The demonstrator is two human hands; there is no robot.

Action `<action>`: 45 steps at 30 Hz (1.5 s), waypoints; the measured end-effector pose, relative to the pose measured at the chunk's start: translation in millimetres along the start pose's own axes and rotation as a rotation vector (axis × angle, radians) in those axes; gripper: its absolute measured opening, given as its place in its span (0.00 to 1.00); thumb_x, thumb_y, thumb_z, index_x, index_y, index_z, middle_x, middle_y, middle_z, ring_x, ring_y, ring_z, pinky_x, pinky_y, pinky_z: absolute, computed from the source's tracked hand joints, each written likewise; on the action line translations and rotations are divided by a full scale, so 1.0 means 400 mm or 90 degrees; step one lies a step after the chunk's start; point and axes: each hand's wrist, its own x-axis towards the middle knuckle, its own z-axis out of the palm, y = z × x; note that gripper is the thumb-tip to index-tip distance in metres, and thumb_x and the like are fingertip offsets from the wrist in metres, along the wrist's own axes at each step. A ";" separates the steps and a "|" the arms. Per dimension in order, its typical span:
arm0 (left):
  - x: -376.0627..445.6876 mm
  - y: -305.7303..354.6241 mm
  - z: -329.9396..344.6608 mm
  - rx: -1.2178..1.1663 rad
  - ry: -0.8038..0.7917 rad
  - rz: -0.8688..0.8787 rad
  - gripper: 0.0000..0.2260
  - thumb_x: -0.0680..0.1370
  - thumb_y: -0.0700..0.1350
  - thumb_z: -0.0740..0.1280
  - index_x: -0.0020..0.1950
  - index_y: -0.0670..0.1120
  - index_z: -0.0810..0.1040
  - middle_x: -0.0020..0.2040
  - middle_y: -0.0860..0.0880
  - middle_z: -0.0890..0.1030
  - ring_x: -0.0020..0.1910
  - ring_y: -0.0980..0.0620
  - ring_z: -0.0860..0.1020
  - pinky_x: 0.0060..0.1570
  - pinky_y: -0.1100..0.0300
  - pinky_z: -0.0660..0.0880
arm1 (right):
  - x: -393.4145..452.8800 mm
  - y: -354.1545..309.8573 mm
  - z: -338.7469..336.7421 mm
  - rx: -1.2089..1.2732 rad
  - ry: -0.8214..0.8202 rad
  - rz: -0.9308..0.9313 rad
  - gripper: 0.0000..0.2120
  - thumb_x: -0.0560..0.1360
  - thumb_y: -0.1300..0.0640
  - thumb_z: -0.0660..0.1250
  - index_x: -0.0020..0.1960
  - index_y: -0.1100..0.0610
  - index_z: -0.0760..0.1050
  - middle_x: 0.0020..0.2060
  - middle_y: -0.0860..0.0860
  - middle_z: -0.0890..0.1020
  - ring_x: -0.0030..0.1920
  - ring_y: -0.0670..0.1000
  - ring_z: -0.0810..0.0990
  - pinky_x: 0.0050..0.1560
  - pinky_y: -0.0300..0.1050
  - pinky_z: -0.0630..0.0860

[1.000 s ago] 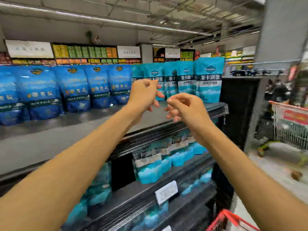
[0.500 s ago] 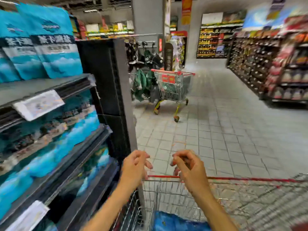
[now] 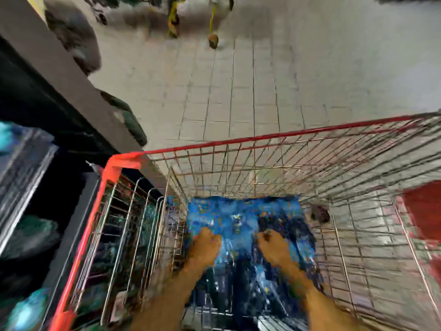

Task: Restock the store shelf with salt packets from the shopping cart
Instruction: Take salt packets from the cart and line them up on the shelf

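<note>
Nearest, at about 6 o'clock in the view, both forearms reach down into the shopping cart (image 3: 262, 137). The left hand (image 3: 206, 244) and the right hand (image 3: 274, 243) lie on the blue salt packets (image 3: 241, 218) piled on the cart floor, but blur hides the fingers, so I cannot tell whether either hand grips a packet or only touches it. Judging from the pile, several packets remain to be carried, so the restock looks unfinished, and this step reads as a pick-up.

The wire side walls stand close on both hands, the left wall at 9 o'clock nearer, and the red rim runs above them, so a lift likely has to go straight up before swinging left. At 9 to 10 o'clock the store shelf (image 3: 26, 168) sits just beside the cart, with teal packets (image 3: 26, 311) dimly visible on it. Beyond the rim, toward 12 o'clock, the tiled floor (image 3: 274, 80) lies open, with another cart's wheels (image 3: 213, 41) well apart at the far edge.
</note>
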 end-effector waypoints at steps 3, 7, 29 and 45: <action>0.097 -0.135 0.089 0.176 0.003 -0.070 0.17 0.80 0.48 0.64 0.61 0.37 0.76 0.61 0.37 0.79 0.60 0.40 0.78 0.58 0.52 0.75 | 0.078 0.144 0.115 -0.162 -0.081 0.073 0.06 0.82 0.53 0.60 0.50 0.54 0.73 0.49 0.58 0.77 0.49 0.56 0.75 0.54 0.47 0.71; 0.170 -0.271 0.166 0.189 0.005 -0.195 0.26 0.77 0.53 0.69 0.65 0.34 0.71 0.62 0.38 0.79 0.60 0.41 0.78 0.57 0.53 0.76 | 0.161 0.268 0.242 -0.141 -0.148 0.159 0.29 0.79 0.50 0.66 0.72 0.65 0.62 0.62 0.62 0.79 0.62 0.61 0.77 0.59 0.45 0.71; 0.176 -0.389 0.194 0.011 0.018 -0.219 0.08 0.64 0.43 0.78 0.39 0.48 0.82 0.41 0.48 0.85 0.36 0.53 0.80 0.36 0.64 0.73 | 0.141 0.367 0.321 0.281 -0.085 0.305 0.15 0.67 0.72 0.75 0.53 0.70 0.81 0.42 0.59 0.85 0.38 0.54 0.82 0.38 0.44 0.80; -0.385 0.051 -0.236 -0.264 0.009 0.107 0.13 0.67 0.37 0.79 0.48 0.47 0.82 0.39 0.54 0.86 0.37 0.59 0.83 0.37 0.65 0.77 | -0.278 -0.062 -0.143 0.476 -0.119 0.111 0.13 0.73 0.54 0.71 0.56 0.55 0.83 0.59 0.54 0.83 0.48 0.52 0.86 0.40 0.46 0.81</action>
